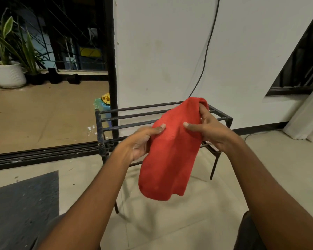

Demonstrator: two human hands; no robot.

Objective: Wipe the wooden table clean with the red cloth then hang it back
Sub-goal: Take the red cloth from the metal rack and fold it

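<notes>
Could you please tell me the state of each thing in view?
red cloth: held in both hands, hanging loose.
left hand: grips the cloth's left edge.
right hand: grips the cloth's top.
metal rack: upright, cloth not on it.
white plant pot: upright.

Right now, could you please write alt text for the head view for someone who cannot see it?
The left hand and right hand hold up a red cloth, thumbs pressed on its front, before a black metal rack. The rack stands by a white wall, beside a doorway with potted plants beyond.
</notes>
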